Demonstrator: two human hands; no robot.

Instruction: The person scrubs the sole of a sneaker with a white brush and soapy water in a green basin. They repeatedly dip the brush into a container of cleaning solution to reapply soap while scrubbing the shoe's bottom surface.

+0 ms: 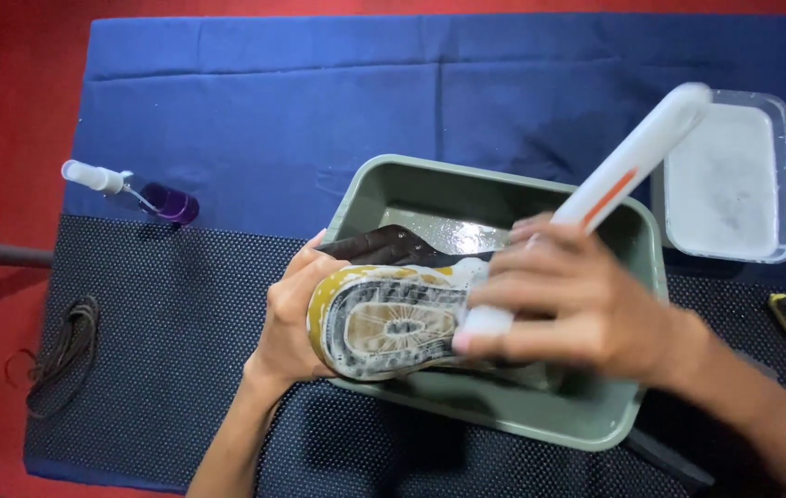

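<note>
Left hand (287, 323) grips shoe (388, 323), sole up, over tub (503, 415); right hand (563, 309) grips brush (614, 180) against the sole.

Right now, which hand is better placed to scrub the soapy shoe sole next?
The right hand: it already grips the white brush handle with an orange stripe against the sole, while the left hand steadies the shoe.

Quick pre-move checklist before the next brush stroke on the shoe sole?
1. Left hand grips shoe at one end, sole up: ok.
2. Right hand wrapped around white brush handle: ok.
3. Shoe held over green tub: ok.
4. Bristles touching sole: cannot tell, hidden by the right hand.
5. Clear tray of white liquid upright beside tub: ok.
6. Purple spray bottle lying on its side, away from the hands: ok.
</note>
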